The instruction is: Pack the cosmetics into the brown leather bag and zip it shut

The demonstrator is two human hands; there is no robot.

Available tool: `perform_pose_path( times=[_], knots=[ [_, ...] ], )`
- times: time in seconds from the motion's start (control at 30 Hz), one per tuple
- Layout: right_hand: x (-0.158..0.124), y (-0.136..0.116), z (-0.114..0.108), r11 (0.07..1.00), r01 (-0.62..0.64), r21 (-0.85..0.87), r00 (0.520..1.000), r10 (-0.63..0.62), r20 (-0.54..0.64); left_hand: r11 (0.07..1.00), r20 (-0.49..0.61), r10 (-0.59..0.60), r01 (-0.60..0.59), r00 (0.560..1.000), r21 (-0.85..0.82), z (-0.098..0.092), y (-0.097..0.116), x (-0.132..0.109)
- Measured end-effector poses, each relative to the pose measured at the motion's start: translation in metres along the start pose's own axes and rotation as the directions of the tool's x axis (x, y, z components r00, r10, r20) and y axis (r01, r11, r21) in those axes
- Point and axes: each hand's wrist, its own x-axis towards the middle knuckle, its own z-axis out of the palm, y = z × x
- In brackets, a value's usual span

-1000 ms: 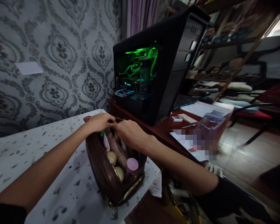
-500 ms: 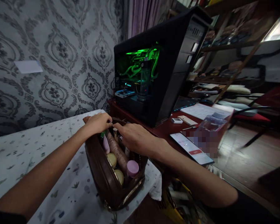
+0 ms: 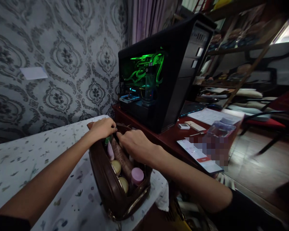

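Note:
A brown leather toiletry bag (image 3: 98, 179) with a brass-toned zip (image 3: 138, 200) stands unzipped on the patterned white cloth. Inside lie a brown patterned tube (image 3: 123, 160), a pink-lidded jar (image 3: 137, 175), two yellow-lidded jars (image 3: 116, 167), a pale pink tube (image 3: 110, 151) and something green (image 3: 107, 140). My left hand (image 3: 103, 127) is closed over the bag's far left rim. Close beside it, my right hand (image 3: 136, 142) is closed in a pinch above the far opening; its fingertips hide what they hold.
Behind the bag, a black computer case (image 3: 175, 80) with green lights stands on a dark red desk (image 3: 163, 139). At right are a phone (image 3: 199, 155), a clear plastic bottle (image 3: 220, 130), papers (image 3: 207, 115) and a small white device (image 3: 183, 126). The white cloth (image 3: 50, 166) spreads leftward.
My right hand has shifted slightly, covering more of the bag's far right contents. My left hand stays at the rim. The whole view has tilted a little.

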Motion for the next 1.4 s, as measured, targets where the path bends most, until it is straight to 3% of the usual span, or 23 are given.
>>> perform_pose_path(
  times=[0.3, 0.53, 0.73, 1.13, 1.4],
  knots=[
    [-0.008, 0.001, 0.001, 1.000, 0.013, 0.021, 1.000, -0.014, 0.021, 0.999, -0.044, -0.026, 0.024, 0.999, -0.025, 0.003, 0.001, 0.008],
    [-0.010, 0.007, 0.015, 0.998, 0.052, 0.030, 0.996, -0.050, -0.069, 0.997, -0.060, -0.046, 0.042, 0.997, -0.065, 0.009, -0.003, 0.009],
    [-0.010, 0.007, 0.026, 0.998, 0.055, -0.015, 0.986, -0.057, -0.159, 0.996, -0.018, 0.001, -0.002, 1.000, -0.087, 0.007, -0.002, 0.005],
    [-0.006, 0.002, 0.027, 0.995, 0.052, -0.087, 0.992, -0.061, -0.109, 0.989, 0.048, 0.059, -0.052, 0.997, -0.136, 0.007, -0.004, 0.010],
    [-0.006, 0.005, 0.031, 0.990, 0.102, -0.100, 0.976, -0.119, -0.180, 0.952, 0.079, 0.223, -0.199, 0.972, -0.233, -0.007, -0.026, 0.002]
  ],
)
